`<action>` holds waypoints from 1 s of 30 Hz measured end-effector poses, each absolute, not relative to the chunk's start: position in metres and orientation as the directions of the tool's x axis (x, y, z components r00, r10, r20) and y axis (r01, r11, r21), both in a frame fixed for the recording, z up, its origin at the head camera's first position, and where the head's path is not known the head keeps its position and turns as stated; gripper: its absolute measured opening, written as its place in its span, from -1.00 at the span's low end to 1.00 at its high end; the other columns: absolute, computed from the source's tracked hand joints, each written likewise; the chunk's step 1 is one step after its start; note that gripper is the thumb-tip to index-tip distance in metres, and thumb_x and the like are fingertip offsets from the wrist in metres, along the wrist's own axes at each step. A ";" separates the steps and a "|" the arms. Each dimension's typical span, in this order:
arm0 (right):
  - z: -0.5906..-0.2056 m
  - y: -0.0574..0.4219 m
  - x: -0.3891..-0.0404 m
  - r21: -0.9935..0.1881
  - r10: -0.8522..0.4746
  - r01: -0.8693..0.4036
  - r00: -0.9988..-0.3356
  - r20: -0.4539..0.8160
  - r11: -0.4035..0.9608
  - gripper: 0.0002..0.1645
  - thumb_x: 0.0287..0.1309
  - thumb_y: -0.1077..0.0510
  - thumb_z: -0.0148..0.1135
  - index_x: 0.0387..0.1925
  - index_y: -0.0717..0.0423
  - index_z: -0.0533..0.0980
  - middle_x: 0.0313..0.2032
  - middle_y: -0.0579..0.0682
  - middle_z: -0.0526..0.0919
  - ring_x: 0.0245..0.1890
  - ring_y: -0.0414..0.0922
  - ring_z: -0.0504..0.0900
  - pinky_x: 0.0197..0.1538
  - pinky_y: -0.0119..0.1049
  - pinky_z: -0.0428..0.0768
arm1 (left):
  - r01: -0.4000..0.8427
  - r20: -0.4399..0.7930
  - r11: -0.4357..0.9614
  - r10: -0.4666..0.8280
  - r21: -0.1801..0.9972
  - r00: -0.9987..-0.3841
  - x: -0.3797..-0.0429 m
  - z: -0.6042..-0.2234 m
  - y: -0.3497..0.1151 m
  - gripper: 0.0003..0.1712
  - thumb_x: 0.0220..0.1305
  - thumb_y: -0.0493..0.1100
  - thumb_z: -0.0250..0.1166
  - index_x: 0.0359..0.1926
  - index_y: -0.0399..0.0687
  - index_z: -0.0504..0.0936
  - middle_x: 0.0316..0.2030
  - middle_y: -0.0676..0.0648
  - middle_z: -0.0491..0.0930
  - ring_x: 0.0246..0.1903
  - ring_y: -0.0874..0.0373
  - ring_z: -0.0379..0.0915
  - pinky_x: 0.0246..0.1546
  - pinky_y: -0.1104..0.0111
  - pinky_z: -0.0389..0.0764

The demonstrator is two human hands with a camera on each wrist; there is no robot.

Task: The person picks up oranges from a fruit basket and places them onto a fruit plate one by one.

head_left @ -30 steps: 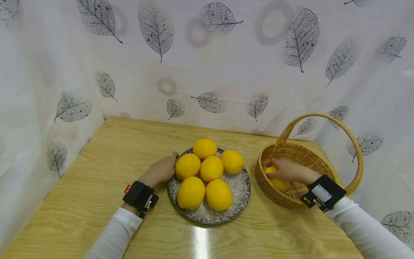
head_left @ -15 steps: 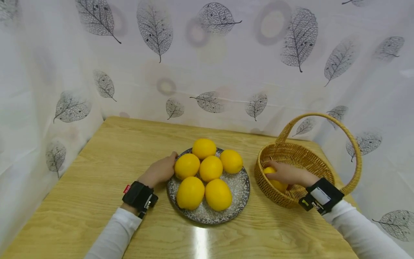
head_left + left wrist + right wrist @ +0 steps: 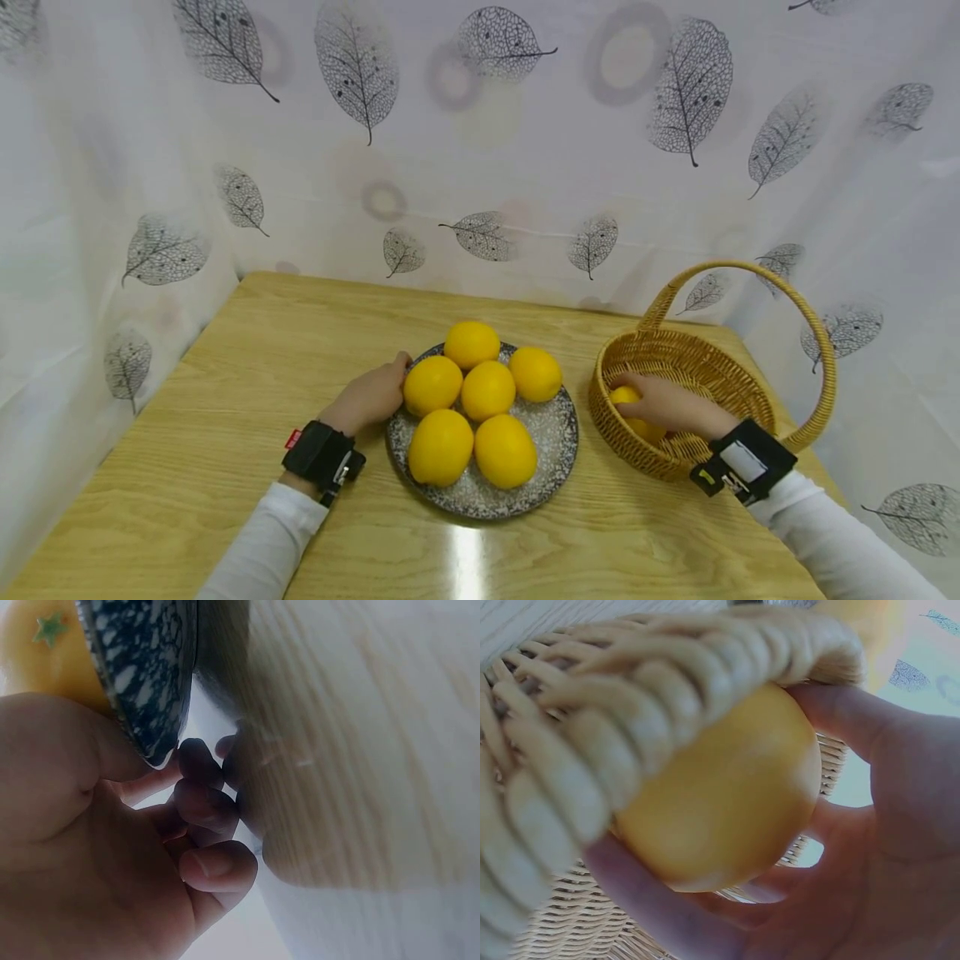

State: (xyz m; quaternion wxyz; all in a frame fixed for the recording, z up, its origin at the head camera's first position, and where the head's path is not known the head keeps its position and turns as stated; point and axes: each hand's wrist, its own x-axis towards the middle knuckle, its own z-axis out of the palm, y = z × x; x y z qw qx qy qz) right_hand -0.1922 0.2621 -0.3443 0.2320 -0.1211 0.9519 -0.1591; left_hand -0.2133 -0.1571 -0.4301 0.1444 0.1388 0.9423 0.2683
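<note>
At the left rim of a speckled grey plate (image 3: pixel 555 454), my left hand (image 3: pixel 369 397) grips the edge. In the left wrist view its thumb lies over the rim and its curled fingers (image 3: pixel 206 806) sit beneath, close to the tabletop. Several yellow-orange oranges (image 3: pixel 489 391) rest on the plate; one orange (image 3: pixel 49 656) shows a green star-shaped stem mark. Inside the wicker basket (image 3: pixel 622 446) on the right, my right hand (image 3: pixel 671 402) holds an orange (image 3: pixel 727 799), thumb and fingers wrapped around it. The basket's rim partly hides this fruit in the right wrist view.
The basket's tall arched handle (image 3: pixel 821 333) rises beside the right wrist. Both items stand on a wooden table (image 3: pixel 247 400), with a strip of wood between plate and basket. A leaf-patterned curtain (image 3: pixel 450 167) hangs behind and along the sides.
The right hand's fingers have shifted very slightly around the orange in the basket. The left hand and the plate have kept their places, while the whole view has drifted a little.
</note>
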 end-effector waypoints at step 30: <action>-0.350 0.261 -0.190 -0.279 -0.227 -0.141 -0.924 -0.307 0.950 -0.33 0.21 0.02 0.29 0.27 0.28 0.46 0.04 0.43 0.54 -0.14 0.10 0.56 -0.15 -0.06 0.61 | 0.177 -0.206 0.818 0.337 0.547 -0.919 -0.213 -0.428 -0.157 -0.56 0.60 -0.24 -0.17 0.37 -0.33 0.25 0.14 -0.33 0.61 0.00 -0.04 0.59 0.15 0.00 0.59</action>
